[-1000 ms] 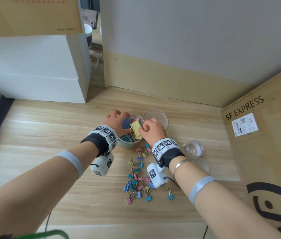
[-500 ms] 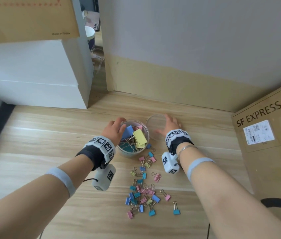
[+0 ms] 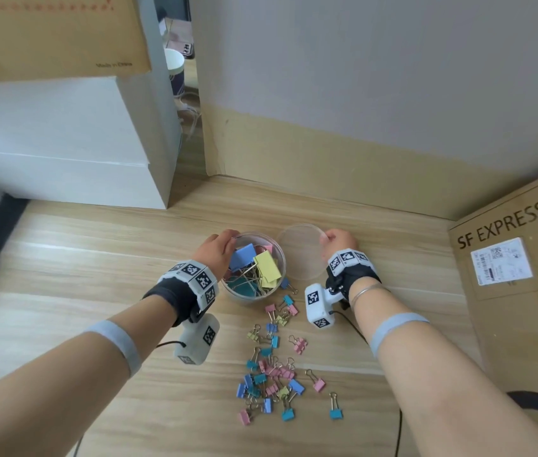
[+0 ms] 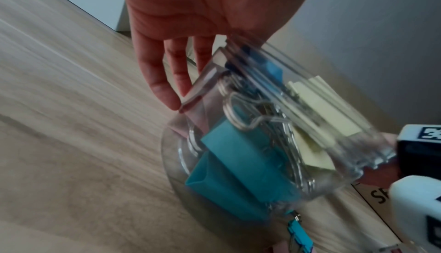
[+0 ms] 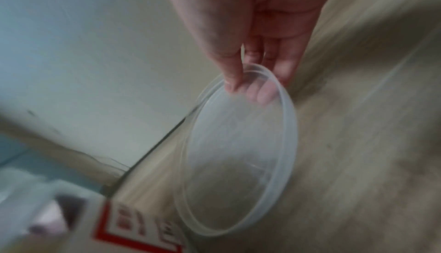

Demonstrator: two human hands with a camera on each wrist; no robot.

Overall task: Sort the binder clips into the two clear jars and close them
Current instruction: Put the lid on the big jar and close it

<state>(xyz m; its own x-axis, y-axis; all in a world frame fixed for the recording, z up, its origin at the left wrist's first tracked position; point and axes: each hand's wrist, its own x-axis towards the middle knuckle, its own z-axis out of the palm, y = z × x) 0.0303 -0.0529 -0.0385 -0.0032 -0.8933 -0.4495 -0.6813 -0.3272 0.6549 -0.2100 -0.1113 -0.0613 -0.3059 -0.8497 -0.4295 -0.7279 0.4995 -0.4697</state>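
A clear jar (image 3: 283,270) stands on the wooden floor with large blue, yellow and teal binder clips (image 3: 266,267) inside. My left hand (image 3: 228,239) grips its left rim, and its fingers (image 4: 164,87) reach down the jar's wall (image 4: 358,153). Just right of the jar, my right hand (image 3: 325,240) pinches the edge of a clear round lid (image 3: 297,255). Thumb and fingers (image 5: 232,79) clamp the lid (image 5: 238,153), which is tilted up off the floor. Several small pastel binder clips (image 3: 271,377) lie scattered in front of the jar. No second jar is in view.
A brown SF EXPRESS cardboard box (image 3: 508,291) fills the right side. White boxes (image 3: 63,153) stand at the back left, and the wall with its beige skirting (image 3: 327,166) runs behind the jar. Bare floor lies left of the clips.
My right hand left the jar's mouth, moved right to the lid and took hold of its edge. My left hand stayed on the jar.
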